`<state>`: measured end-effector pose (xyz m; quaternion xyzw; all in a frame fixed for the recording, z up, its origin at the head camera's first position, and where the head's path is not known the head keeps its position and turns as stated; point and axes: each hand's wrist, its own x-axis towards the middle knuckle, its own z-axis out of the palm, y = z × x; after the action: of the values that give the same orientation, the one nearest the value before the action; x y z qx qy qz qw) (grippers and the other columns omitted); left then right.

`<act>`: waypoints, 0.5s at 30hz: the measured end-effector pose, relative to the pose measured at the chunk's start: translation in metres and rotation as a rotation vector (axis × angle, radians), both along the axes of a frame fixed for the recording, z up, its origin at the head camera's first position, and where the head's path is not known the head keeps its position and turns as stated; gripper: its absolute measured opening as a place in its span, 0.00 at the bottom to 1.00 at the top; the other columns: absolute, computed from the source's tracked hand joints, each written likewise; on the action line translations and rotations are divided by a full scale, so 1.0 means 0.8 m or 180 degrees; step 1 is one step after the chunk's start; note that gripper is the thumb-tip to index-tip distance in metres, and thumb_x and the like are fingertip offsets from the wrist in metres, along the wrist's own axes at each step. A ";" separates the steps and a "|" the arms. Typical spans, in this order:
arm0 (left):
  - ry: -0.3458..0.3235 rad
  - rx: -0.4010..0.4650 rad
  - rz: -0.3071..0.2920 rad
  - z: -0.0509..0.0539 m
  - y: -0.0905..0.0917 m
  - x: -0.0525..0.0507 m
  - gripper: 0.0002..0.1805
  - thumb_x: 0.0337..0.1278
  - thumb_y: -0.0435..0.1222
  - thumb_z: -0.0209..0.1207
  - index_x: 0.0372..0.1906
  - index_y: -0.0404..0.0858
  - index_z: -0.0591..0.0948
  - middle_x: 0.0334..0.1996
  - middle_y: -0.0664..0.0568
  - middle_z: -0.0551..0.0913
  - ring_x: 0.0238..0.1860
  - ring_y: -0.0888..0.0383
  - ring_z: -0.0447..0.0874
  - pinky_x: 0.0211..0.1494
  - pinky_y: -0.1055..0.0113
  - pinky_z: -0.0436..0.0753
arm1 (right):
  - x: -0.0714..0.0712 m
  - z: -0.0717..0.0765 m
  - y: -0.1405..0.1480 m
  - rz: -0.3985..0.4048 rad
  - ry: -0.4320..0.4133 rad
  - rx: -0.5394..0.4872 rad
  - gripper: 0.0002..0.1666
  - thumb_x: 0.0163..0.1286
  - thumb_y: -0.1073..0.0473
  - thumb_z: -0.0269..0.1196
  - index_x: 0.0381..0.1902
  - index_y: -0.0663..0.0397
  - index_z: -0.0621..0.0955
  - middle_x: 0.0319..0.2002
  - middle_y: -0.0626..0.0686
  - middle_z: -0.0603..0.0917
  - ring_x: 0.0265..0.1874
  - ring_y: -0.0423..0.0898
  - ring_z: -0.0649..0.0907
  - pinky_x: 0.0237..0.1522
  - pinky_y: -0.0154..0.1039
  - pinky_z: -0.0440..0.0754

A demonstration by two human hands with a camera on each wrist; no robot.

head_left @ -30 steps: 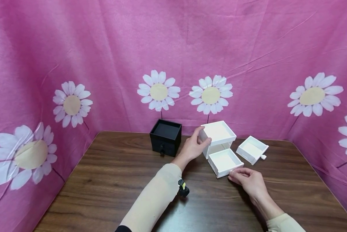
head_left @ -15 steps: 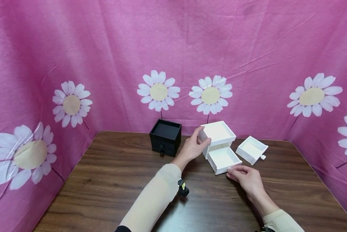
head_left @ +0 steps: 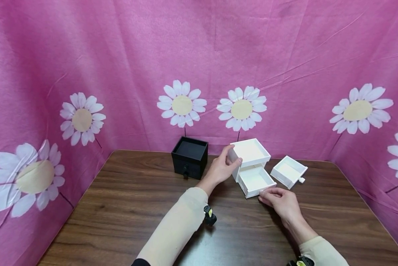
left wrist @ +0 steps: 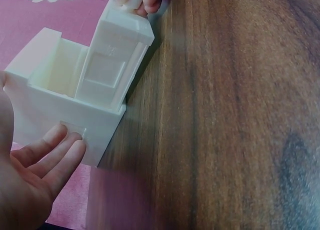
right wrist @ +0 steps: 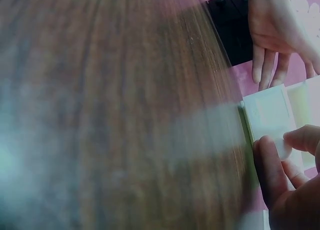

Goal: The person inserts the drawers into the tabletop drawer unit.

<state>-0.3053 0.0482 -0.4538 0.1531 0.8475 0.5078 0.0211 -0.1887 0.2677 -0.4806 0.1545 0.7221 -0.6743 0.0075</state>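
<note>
A white box with a drawer bay (head_left: 250,152) stands near the back of the table. Its lower drawer (head_left: 256,179) sticks partly out of the front. My left hand (head_left: 220,170) touches the box's left side, thumb at the front corner; in the left wrist view its fingers (left wrist: 59,151) lie nearly straight against the wall. My right hand (head_left: 284,207) pinches the drawer's round knob (right wrist: 284,149) between thumb and fingers; in the head view the fingers mostly cover it. A second white drawer (head_left: 289,171) with a small knob lies apart, to the right of the box.
A black box with drawer knobs (head_left: 189,159) stands left of the white box, close to my left hand. The brown wooden table (head_left: 119,207) ends at a pink curtain (head_left: 136,74) with printed daisies at the back and sides.
The lower drawer has slid further into the white box, with my right hand moving along on its knob. My left hand and the loose drawer have stayed in place.
</note>
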 end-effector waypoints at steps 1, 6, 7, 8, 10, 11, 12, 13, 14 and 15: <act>0.0007 0.0000 0.0000 0.000 0.000 0.000 0.37 0.74 0.58 0.62 0.82 0.61 0.66 0.33 0.55 0.79 0.30 0.61 0.75 0.33 0.68 0.73 | -0.001 0.000 0.000 -0.0001 0.0001 0.0003 0.10 0.75 0.72 0.66 0.49 0.76 0.82 0.31 0.45 0.90 0.34 0.36 0.92 0.46 0.33 0.91; 0.0050 -0.0020 0.0000 0.001 0.000 0.001 0.37 0.74 0.58 0.62 0.82 0.60 0.66 0.33 0.54 0.79 0.30 0.62 0.75 0.34 0.69 0.73 | -0.006 0.000 -0.001 0.0025 0.0020 0.0009 0.10 0.76 0.72 0.65 0.50 0.76 0.82 0.31 0.44 0.90 0.34 0.35 0.92 0.45 0.33 0.91; 0.0052 -0.0020 -0.0001 0.002 -0.001 0.001 0.37 0.74 0.58 0.62 0.82 0.60 0.66 0.33 0.54 0.79 0.30 0.62 0.75 0.34 0.69 0.73 | -0.006 0.000 -0.001 0.0027 0.0021 0.0014 0.10 0.76 0.72 0.66 0.50 0.76 0.83 0.31 0.44 0.90 0.34 0.35 0.92 0.45 0.33 0.91; 0.0053 -0.0023 0.0000 0.002 -0.001 0.001 0.37 0.74 0.58 0.62 0.82 0.60 0.66 0.33 0.54 0.79 0.31 0.62 0.75 0.34 0.69 0.73 | -0.007 0.000 -0.001 0.0037 0.0018 0.0021 0.10 0.75 0.72 0.66 0.50 0.76 0.82 0.31 0.44 0.90 0.34 0.35 0.92 0.45 0.33 0.91; 0.0043 -0.0023 0.0001 0.002 -0.001 0.001 0.37 0.74 0.58 0.62 0.82 0.60 0.66 0.33 0.55 0.79 0.31 0.61 0.75 0.34 0.69 0.73 | -0.008 0.000 -0.002 0.0044 0.0019 0.0047 0.11 0.75 0.72 0.66 0.50 0.77 0.82 0.32 0.43 0.89 0.33 0.35 0.92 0.44 0.33 0.91; 0.0038 -0.0024 0.0001 0.002 -0.001 0.001 0.37 0.74 0.58 0.62 0.82 0.61 0.66 0.33 0.55 0.79 0.31 0.61 0.75 0.34 0.69 0.73 | -0.008 0.000 -0.002 0.0047 0.0017 0.0060 0.11 0.75 0.72 0.66 0.50 0.77 0.83 0.32 0.43 0.89 0.33 0.35 0.92 0.44 0.33 0.91; 0.0033 -0.0021 0.0002 0.002 -0.001 0.001 0.37 0.74 0.58 0.62 0.82 0.61 0.66 0.33 0.55 0.79 0.31 0.61 0.75 0.34 0.68 0.73 | -0.009 0.000 -0.002 0.0048 0.0013 0.0074 0.10 0.74 0.72 0.67 0.49 0.77 0.83 0.32 0.43 0.89 0.32 0.35 0.92 0.43 0.33 0.91; 0.0033 -0.0019 0.0005 0.002 -0.001 0.001 0.37 0.74 0.58 0.62 0.82 0.61 0.66 0.33 0.55 0.79 0.31 0.61 0.75 0.34 0.68 0.73 | -0.010 0.000 -0.002 0.0055 0.0014 0.0092 0.11 0.74 0.72 0.67 0.49 0.77 0.83 0.33 0.43 0.89 0.32 0.35 0.92 0.43 0.33 0.91; 0.0038 -0.0025 0.0006 0.002 -0.001 0.001 0.37 0.74 0.58 0.62 0.82 0.61 0.66 0.33 0.55 0.79 0.31 0.61 0.75 0.34 0.68 0.73 | -0.011 0.000 -0.002 0.0067 0.0013 0.0112 0.11 0.74 0.72 0.67 0.49 0.77 0.83 0.33 0.43 0.89 0.32 0.35 0.92 0.43 0.33 0.92; 0.0042 -0.0029 0.0008 0.001 -0.001 0.001 0.37 0.74 0.58 0.62 0.82 0.61 0.66 0.33 0.55 0.79 0.31 0.61 0.75 0.34 0.68 0.73 | -0.013 0.000 -0.002 0.0070 0.0009 0.0126 0.10 0.74 0.71 0.68 0.48 0.77 0.84 0.33 0.43 0.89 0.31 0.36 0.92 0.43 0.34 0.92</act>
<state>-0.3043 0.0476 -0.4527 0.1553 0.8501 0.5030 0.0156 -0.1989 0.2657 -0.4807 0.1457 0.7369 -0.6600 0.0109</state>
